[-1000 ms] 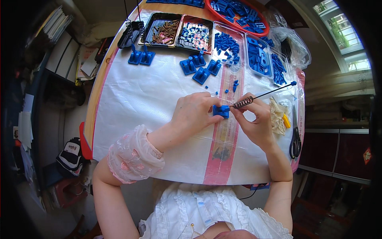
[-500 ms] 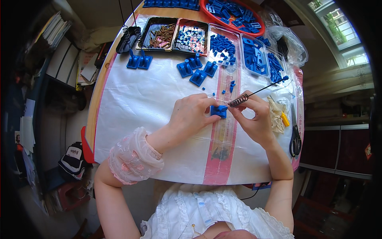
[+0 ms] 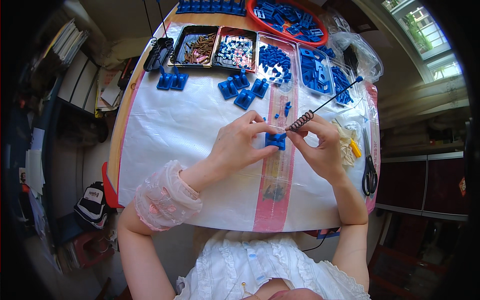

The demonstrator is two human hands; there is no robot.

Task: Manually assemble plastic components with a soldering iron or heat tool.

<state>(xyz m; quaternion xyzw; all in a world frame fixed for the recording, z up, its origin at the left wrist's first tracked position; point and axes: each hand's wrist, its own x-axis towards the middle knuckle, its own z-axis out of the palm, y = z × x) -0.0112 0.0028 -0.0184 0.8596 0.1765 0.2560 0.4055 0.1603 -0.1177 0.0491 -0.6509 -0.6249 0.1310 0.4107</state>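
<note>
A white sheet [image 3: 165, 130] with a pink stripe covers the table [image 3: 114, 160], and the block [image 3: 275, 143] between the person's hands sits over that stripe. Far beyond the block is a red basin [image 3: 325, 36] of blue parts; nearer it, though well apart, run two black trays, one of brass screws [image 3: 201, 47], one of small white and blue pieces [image 3: 235, 50], then clear boxes of blue parts [image 3: 274, 60]. Left of the block, the left hand [image 3: 232, 142] grasps it between thumb and forefinger. Right of the block, the right hand [image 3: 322, 147] pinches the coiled end of a black spring rod [image 3: 302, 120], which slants up and away to the right; whether its tip touches the block cannot be told. Well right of the block are scissors [image 3: 370, 172]. Beyond it and leftward stand four similar blue pieces [image 3: 244, 99]. Right of it lies a yellow piece [image 3: 355, 148]; just beyond it, tiny blue bits [image 3: 287, 108].
</note>
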